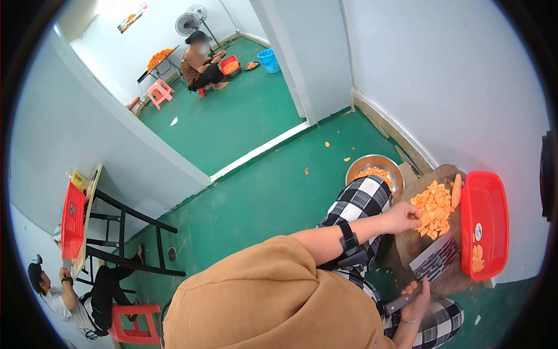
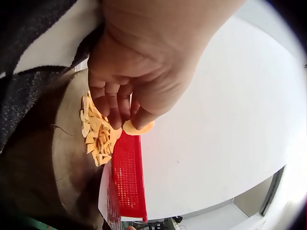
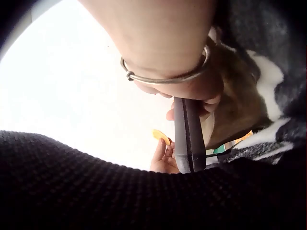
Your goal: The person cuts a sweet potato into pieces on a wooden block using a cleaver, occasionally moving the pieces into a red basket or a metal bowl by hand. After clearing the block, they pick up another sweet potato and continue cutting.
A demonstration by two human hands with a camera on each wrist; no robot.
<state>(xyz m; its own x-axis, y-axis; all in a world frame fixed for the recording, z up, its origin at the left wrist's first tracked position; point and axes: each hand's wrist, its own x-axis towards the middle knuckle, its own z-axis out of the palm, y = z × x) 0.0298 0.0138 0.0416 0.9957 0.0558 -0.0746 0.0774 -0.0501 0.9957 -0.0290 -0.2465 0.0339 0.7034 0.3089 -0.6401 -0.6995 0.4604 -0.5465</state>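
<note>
My left hand is at the near side of a heap of cut carrot pieces on a round wooden chopping block. Its thumb and fingertips pinch a pale orange carrot piece, also visible in the right wrist view. My right hand grips the dark handle of a cleaver, whose broad blade reaches over the block's near edge, below the heap. An uncut carrot lies along the heap's far side.
A red plastic basket stands beyond the block, with a few pieces inside. To the left, a metal bowl holds carrot pieces. White wall borders the work spot. Two other people sit farther off, one beside a table.
</note>
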